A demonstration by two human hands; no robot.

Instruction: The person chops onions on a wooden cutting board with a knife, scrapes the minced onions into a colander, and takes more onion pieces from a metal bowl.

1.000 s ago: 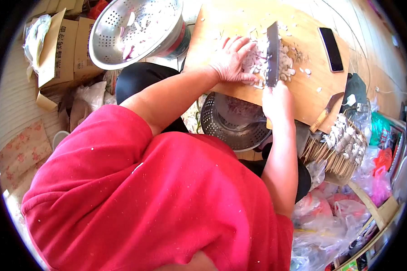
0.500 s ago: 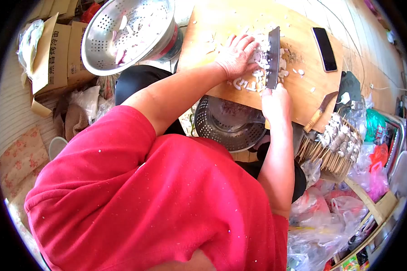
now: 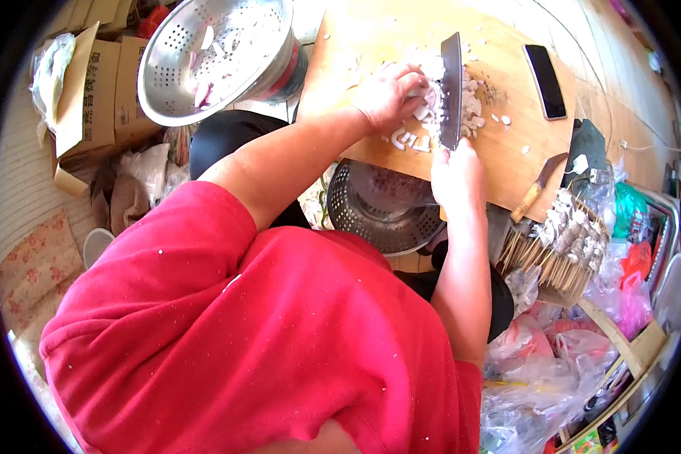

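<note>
My right hand (image 3: 459, 174) grips the handle of a cleaver (image 3: 451, 91), its dark blade standing on edge on the wooden board (image 3: 499, 178). To the left of the blade, my left hand (image 3: 392, 98) is closed with bent fingers over pale, purple-tinged food pieces (image 3: 429, 106). Small chopped bits (image 3: 473, 102) lie on the blade's right side, and curved slices (image 3: 407, 140) lie near the board's front edge. The exact kind of food cannot be made out. What sits under my left palm is hidden.
A metal colander (image 3: 159, 83) with pale pieces stands at the upper left; another colander (image 3: 386, 238) sits below the board. A phone (image 3: 545, 82) and a small knife (image 3: 537, 189) lie on the board's right. Skewers (image 3: 556, 250), plastic bags (image 3: 537, 378) and a cardboard box (image 3: 94, 98) surround it.
My left hand has gone from lying flat with spread fingers to curled fingers. The cleaver and my right hand have shifted slightly left, and more chopped bits lie right of the blade.
</note>
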